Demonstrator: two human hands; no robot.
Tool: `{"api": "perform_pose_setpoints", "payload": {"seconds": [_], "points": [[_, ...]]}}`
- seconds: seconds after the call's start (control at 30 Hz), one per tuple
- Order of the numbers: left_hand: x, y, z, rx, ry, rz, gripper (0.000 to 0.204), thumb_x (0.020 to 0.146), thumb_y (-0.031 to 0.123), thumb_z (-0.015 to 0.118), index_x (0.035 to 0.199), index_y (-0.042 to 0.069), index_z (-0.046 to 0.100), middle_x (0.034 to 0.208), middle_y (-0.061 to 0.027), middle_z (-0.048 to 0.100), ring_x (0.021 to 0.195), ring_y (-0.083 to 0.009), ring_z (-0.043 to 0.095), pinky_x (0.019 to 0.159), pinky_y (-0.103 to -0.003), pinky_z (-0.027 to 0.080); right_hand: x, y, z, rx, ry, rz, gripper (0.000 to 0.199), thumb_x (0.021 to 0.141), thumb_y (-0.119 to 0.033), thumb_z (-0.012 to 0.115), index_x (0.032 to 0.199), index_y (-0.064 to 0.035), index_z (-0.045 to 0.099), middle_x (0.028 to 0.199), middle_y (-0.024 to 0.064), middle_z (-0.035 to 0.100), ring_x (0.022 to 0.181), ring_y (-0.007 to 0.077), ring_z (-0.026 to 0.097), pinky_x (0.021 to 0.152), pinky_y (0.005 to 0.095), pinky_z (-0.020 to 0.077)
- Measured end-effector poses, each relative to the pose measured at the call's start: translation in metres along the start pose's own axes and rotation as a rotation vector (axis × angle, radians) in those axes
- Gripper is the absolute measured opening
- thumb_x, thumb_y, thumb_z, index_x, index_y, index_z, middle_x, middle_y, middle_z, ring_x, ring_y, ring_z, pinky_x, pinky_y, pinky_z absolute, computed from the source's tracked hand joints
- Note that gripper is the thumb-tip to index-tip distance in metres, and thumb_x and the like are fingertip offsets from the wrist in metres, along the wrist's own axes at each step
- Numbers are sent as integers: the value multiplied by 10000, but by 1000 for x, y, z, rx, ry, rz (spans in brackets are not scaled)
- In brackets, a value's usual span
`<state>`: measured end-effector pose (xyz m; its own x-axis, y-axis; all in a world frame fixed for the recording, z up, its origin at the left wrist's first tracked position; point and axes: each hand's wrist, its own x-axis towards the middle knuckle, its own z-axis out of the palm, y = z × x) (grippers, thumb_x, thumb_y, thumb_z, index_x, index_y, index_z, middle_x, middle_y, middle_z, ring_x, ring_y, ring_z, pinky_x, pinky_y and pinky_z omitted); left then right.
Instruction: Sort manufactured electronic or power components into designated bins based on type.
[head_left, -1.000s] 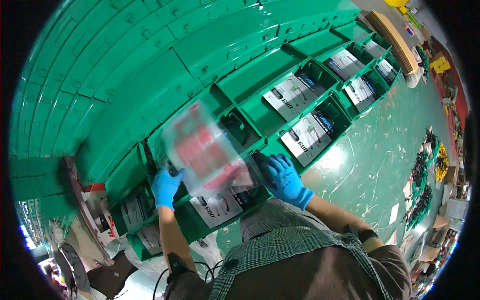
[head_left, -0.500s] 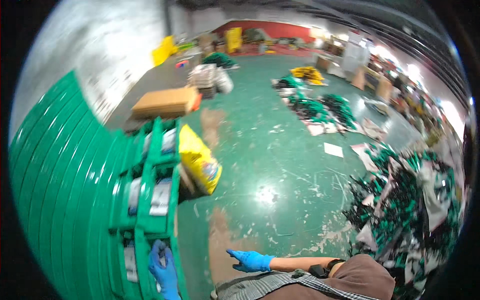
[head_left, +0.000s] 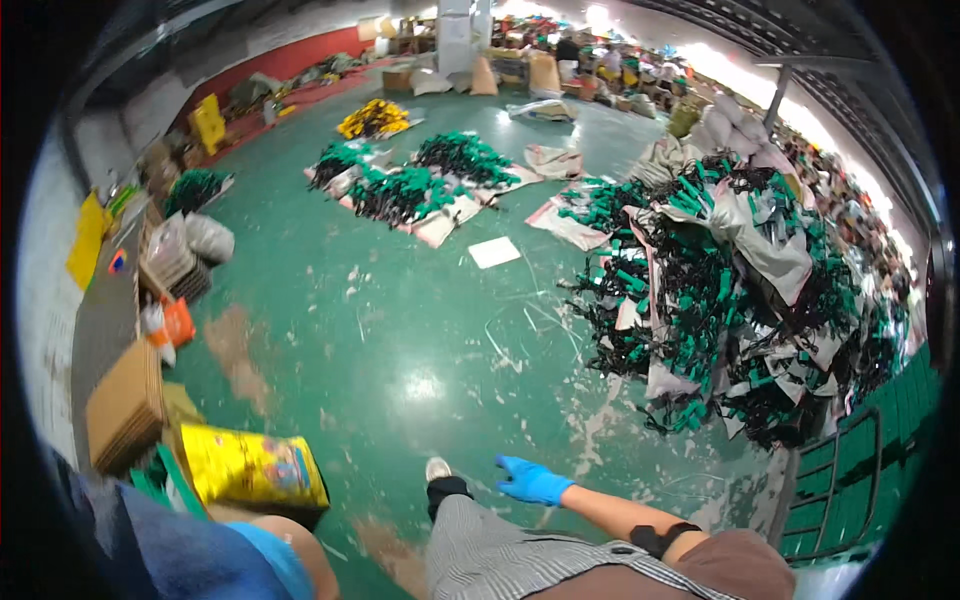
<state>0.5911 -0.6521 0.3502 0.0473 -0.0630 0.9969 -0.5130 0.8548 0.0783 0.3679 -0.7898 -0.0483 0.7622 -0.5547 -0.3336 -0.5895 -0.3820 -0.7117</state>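
My left hand [head_left: 190, 545], in a blue glove, is close to the camera at the lower left. It appears as a large, smeared dark blue shape with a lighter cuff, and its fingers cannot be made out. Whether it holds anything is hidden. My right hand [head_left: 530, 482], also gloved in blue, hangs over the green floor with its fingers stretched out and nothing in them. Near the left hand, a yellow printed bag [head_left: 250, 468] lies beside part of a green crate [head_left: 172, 485].
Flattened cardboard [head_left: 125, 405] is stacked at the left. A large heap of green-and-black strap-like pieces [head_left: 700, 290] on sacks covers the right side. Smaller green piles [head_left: 400, 190] and a yellow pile [head_left: 375, 118] lie farther off. A metal-framed cart [head_left: 830, 480] stands lower right.
The view has swung right, so most of the green crates have left the picture. My left hand has come out of a crate and up close to the camera; my right hand remains outstretched.
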Motion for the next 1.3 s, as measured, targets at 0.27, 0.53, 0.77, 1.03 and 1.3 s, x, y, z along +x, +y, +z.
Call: {"api": "perform_pose_setpoints", "payload": {"seconds": [0.27, 0.53, 0.77, 1.03, 1.3], "points": [[18, -226, -23, -185, 72, -12, 183, 833, 51, 525, 999, -12, 572, 954, -127, 579, 832, -206, 561, 788, -332, 461, 62, 71, -63, 83, 265, 609, 645, 760, -407, 557, 1214, 37, 439, 1201, 247, 498, 1103, 365, 494, 933, 407, 398], [4, -402, 6, -258, 125, -32, 164, 840, 62, 535, 982, -3, 585, 905, -116, 594, 768, -192, 569, 747, -329, 474, 111, 148, -58, -21, 144, 957, 637, 740, -429, 563, 1179, 28, 501, 1178, 244, 524, 1077, 369, 521, 899, 415, 428], [-77, -600, 90, 99, 1, -473, 149, 846, 72, 544, 968, 5, 596, 862, -106, 607, 712, -180, 576, 712, -326, 484, 238, 178, -162, 237, -136, 1233, 578, 775, -438, 513, 1198, -44, 519, 1227, 216, 503, 1117, 361, 501, 920, 415, 416], [-491, -712, 33, 252, -905, -2237, 190, 841, 221, 519, 757, 59, 570, 645, -85, 572, 537, -195, 504, 496, -350, 391, 501, 212, -372, 576, 547, 722, 466, 792, -316, 572, 1085, 45, 549, 1077, 247, 580, 992, 341, 577, 844, 398, 452], [-546, -857, 151, 240, -992, -2659, 215, 823, 236, 504, 927, 63, 577, 816, -186, 594, 720, -314, 559, 614, -431, 437, 595, 317, -513, 525, 611, 603, 343, 834, -261, 560, 1068, -13, 594, 1068, 174, 608, 1003, 286, 576, 863, 334, 448]]}}
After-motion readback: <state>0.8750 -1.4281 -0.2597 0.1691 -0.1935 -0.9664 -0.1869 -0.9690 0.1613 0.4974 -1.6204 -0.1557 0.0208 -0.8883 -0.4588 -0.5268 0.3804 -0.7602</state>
